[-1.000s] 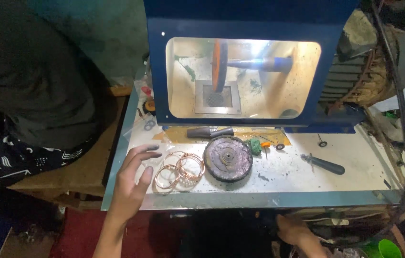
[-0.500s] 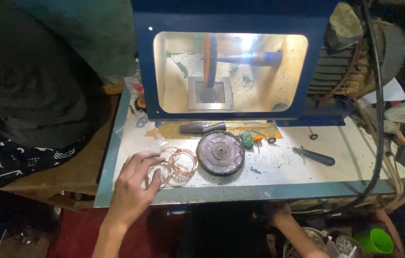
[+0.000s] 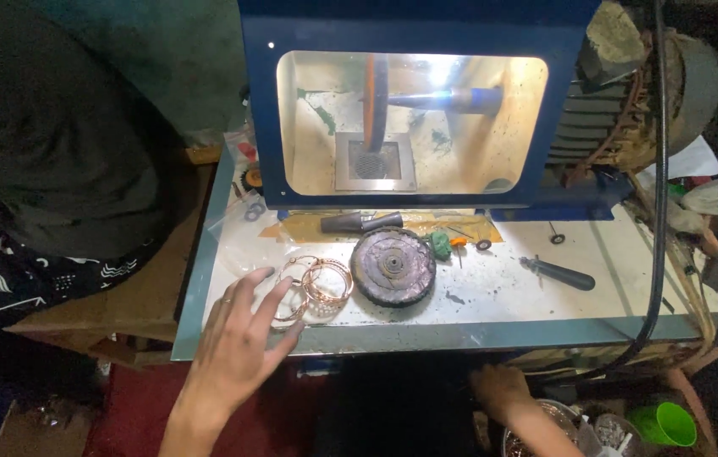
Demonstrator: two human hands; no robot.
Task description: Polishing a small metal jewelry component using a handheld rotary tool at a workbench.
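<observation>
Left hand (image 3: 240, 347) touches perhaps 4 copper bangles (image 3: 316, 283); 1 wheel (image 3: 393, 266) beside.

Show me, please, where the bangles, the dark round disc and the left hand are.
bangles (image 3: 318, 286), head view, on the copper rings.
dark round disc (image 3: 393, 266), head view, its centre.
left hand (image 3: 238, 345), head view, back of the hand.
</observation>
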